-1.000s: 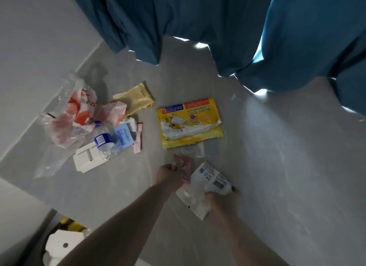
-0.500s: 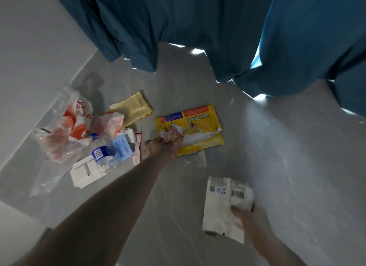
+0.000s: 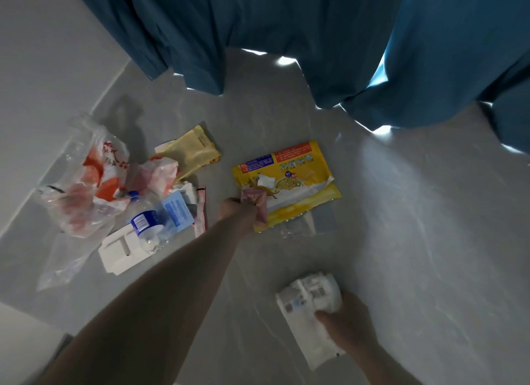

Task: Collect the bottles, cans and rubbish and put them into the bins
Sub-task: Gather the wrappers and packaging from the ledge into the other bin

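Since a second ago the left hand [image 3: 239,212] has carried its pink wrapper [image 3: 256,202] forward onto the near-left corner of the yellow packet [image 3: 289,184], fingers pinching it; the right hand [image 3: 348,324] has drawn back, gripping the crumpled white packet [image 3: 311,313] above the floor [image 3: 415,241]; a bottle [image 3: 144,224] lies among bags by the wall, left; blue curtains [image 3: 286,26] hang ahead.

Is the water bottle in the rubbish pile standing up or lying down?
Lying down. The clear water bottle rests on its side across the white packaging insert, blue cap pointing away toward the red-printed plastic bag.
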`<state>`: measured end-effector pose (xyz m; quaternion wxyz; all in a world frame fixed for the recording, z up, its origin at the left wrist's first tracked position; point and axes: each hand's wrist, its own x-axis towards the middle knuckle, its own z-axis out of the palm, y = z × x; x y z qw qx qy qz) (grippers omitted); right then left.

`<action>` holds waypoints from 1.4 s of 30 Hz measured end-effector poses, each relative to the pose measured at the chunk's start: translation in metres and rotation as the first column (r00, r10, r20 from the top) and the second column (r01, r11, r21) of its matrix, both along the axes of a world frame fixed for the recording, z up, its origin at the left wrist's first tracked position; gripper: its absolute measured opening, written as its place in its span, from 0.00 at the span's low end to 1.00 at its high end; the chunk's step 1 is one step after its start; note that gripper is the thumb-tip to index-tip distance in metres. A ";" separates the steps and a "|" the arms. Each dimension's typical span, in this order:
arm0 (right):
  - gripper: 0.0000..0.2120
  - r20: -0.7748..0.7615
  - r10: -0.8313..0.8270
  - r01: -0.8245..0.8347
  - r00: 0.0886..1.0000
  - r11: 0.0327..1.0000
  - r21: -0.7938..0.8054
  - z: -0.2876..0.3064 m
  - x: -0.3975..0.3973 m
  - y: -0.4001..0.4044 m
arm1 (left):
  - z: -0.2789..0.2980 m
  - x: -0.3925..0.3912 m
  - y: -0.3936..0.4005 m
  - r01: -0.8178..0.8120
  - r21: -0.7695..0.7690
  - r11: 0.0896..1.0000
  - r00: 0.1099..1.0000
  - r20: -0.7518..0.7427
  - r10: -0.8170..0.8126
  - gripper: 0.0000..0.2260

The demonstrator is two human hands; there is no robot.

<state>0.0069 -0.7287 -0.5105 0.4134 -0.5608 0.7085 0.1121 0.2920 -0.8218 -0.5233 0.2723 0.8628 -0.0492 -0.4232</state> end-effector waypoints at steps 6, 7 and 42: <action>0.29 0.148 -0.203 0.226 0.968 0.961 -0.160 0.024 0.021 -0.097 | 0.030 0.015 0.027 0.174 -0.148 0.974 0.984 0.061 -0.166 0.04; 0.30 0.159 -0.222 0.249 0.962 0.951 -0.181 0.024 0.028 -0.113 | 0.038 0.017 0.035 0.206 -0.181 0.962 0.975 0.117 -0.187 0.05; 0.27 0.134 0.152 -0.119 0.979 0.966 -0.230 0.080 0.038 -0.160 | 0.208 -0.039 0.237 -0.176 -0.460 0.870 0.901 0.280 0.331 0.07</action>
